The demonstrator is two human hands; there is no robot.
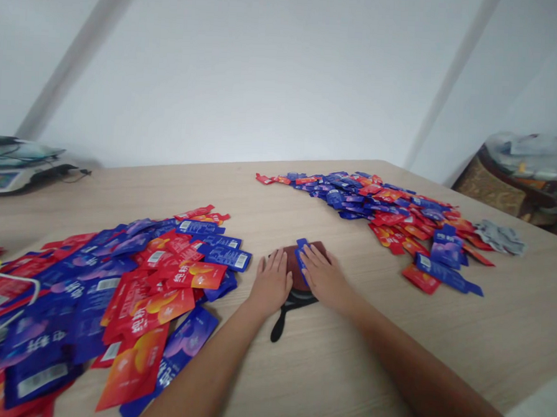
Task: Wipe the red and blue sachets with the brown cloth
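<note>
A brown pad (295,276) with a black edge lies flat on the table in the middle of the head view. A black tab (278,327) sticks out from its near side. Across the pad rests a narrow blue packet (301,242), partly hidden by my right hand (324,278). That hand lies flat over the packet, fingers stretched out. My left hand (271,284) is spread flat on the pad's left side, beside the packet, with nothing held in it.
A heap of red and blue packets (162,283) covers the left, with a white wire frame (36,289) at its edge. Another packet pile (376,201) lies at the far right, near grey gloves (500,235). A scale-like device (19,173) stands at back left.
</note>
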